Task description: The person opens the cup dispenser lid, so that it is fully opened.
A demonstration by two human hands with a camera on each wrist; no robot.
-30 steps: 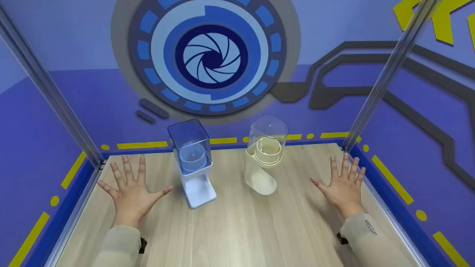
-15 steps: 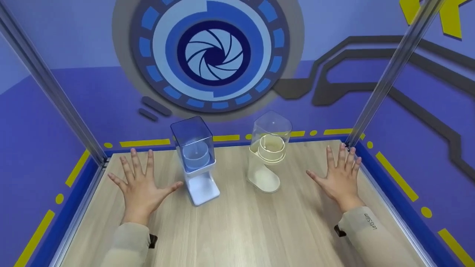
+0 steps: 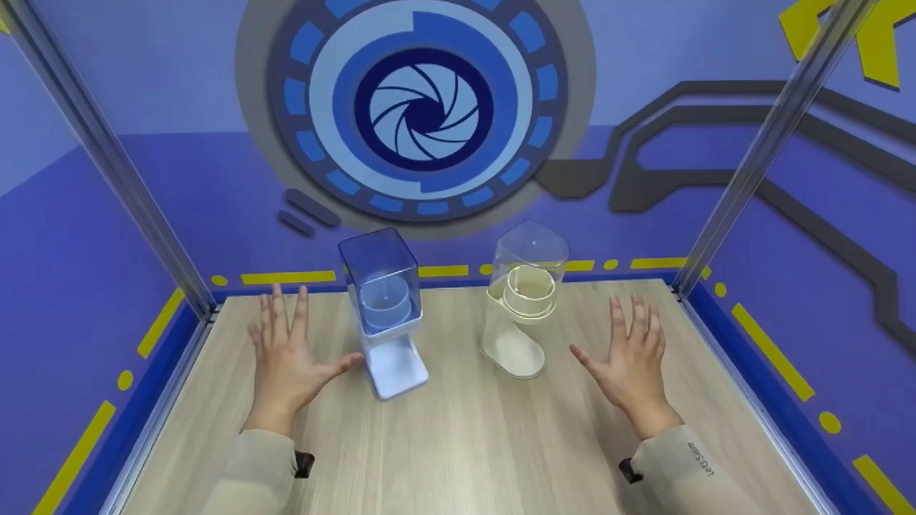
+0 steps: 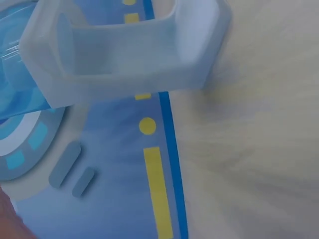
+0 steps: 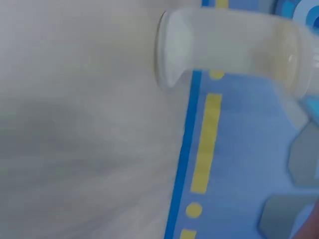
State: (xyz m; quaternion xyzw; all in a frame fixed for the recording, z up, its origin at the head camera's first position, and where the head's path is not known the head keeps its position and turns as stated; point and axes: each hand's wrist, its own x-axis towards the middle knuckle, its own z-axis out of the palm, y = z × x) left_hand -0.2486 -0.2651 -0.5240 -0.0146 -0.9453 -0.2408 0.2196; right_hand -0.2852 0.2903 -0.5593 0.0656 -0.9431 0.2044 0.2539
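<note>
A pale blue stand (image 3: 397, 368) with a tinted see-through box on top and a round ring inside it stands left of centre on the table. To its right is a cream stand (image 3: 515, 350) with a rounded foot, a clear cover and a round cup-like ring. My left hand (image 3: 286, 365) is spread beside the blue stand, its thumb tip right at the stand's edge in the head view. My right hand (image 3: 630, 365) hovers with straight fingers to the right of the cream stand. Both palms hold nothing. The left wrist view shows the blue stand (image 4: 129, 55) sideways; the right wrist view shows the cream stand (image 5: 224, 42).
The light wood table (image 3: 458, 458) is bordered by blue and purple printed walls. A metal post (image 3: 107, 143) rises at the back left corner and another post (image 3: 773, 150) at the back right. Both stands are near the back wall.
Both hands have moved inward toward the stands, and their fingers are less widely spread. The head view has shifted slightly. The stands stay in place on the table.
</note>
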